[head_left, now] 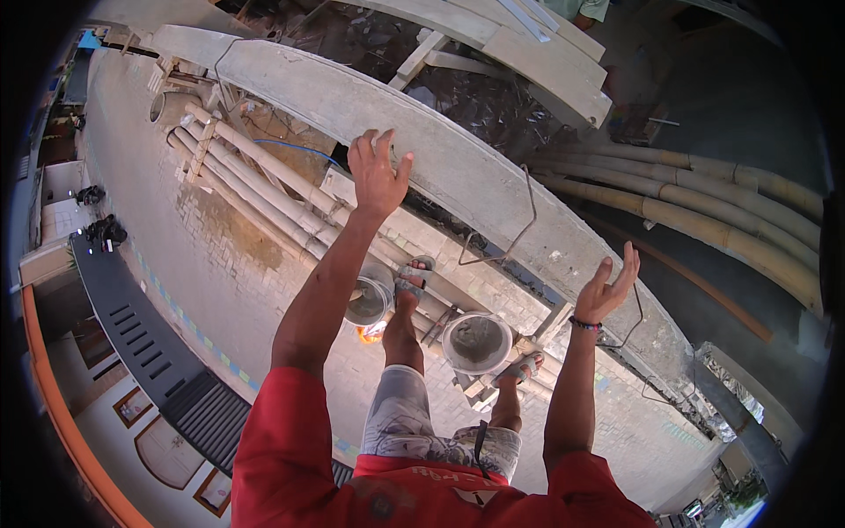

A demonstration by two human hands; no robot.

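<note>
A long grey concrete beam (458,167) runs slantwise in front of me, from the far left to the near right. My left hand (378,174) is at its near edge, with fingers apart and holding nothing. Farther right, my right hand (607,286) has its fingers stretched out over the beam, a dark bracelet at the wrist. I cannot tell whether either hand touches the concrete. Bent metal rods (531,207) stick out from the beam between my hands. Below stand two buckets, one with grey contents (368,301) near my left foot, the other (477,341) between my feet.
My sandalled feet stand on a scaffold of bamboo poles (264,195), high above a paved street (167,211). Beyond the beam lie boards (528,62) and more bamboo poles (704,207). A dark slatted gate (132,317) and a house front are at left.
</note>
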